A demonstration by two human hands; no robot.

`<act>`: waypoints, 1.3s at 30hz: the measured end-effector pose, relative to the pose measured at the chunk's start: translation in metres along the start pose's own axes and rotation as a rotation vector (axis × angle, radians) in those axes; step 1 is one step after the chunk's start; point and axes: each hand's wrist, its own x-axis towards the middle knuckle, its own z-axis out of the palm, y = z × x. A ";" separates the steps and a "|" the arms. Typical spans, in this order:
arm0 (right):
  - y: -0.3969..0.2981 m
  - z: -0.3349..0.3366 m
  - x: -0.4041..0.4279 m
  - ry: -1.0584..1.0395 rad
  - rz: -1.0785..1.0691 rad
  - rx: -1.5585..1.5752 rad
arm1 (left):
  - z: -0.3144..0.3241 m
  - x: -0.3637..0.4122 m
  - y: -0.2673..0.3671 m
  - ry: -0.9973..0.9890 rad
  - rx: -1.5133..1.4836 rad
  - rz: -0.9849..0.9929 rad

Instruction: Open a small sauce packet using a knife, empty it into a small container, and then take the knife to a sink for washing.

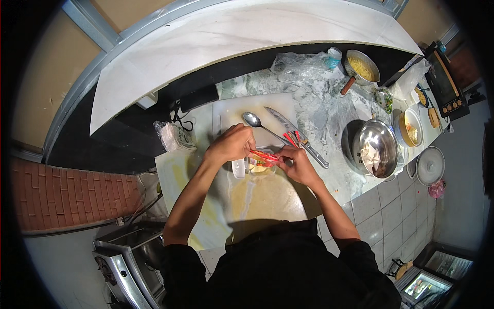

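My left hand [234,142] and my right hand [298,162] hold a red and yellow plastic packet [264,157] between them, each gripping one end. Directly beneath it is a small clear container [262,170] with pale yellow contents; a white lid or tray [239,168] lies at its left. Beyond my hands, a metal spoon [252,119] and a long kitchen knife [280,119] rest on a white cutting board [247,104], the knife's handle reaching past its edge. Red strips [292,139] lie across the knife and spoon, near my right hand.
To the right stand a steel bowl [390,148] with pale pieces, a round container [419,125] of food and a saucepan [357,63] of yellow strips. A plastic packet of tissues [175,138] is at the left. A raised shelf [247,36] overhangs the counter's back; a stove [119,266] stands lower left.
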 end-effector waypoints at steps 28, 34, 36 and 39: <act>-0.009 -0.002 0.006 0.017 -0.059 -0.082 | 0.012 0.001 0.000 0.091 0.235 0.169; -0.013 0.003 0.005 0.033 -0.004 -0.067 | 0.019 -0.002 0.000 0.210 0.328 0.333; -0.014 0.000 0.004 0.038 -0.002 -0.054 | 0.019 0.000 -0.002 0.208 0.327 0.324; -0.015 0.001 0.002 -0.009 -0.067 -0.048 | 0.019 -0.001 -0.006 0.208 0.306 0.325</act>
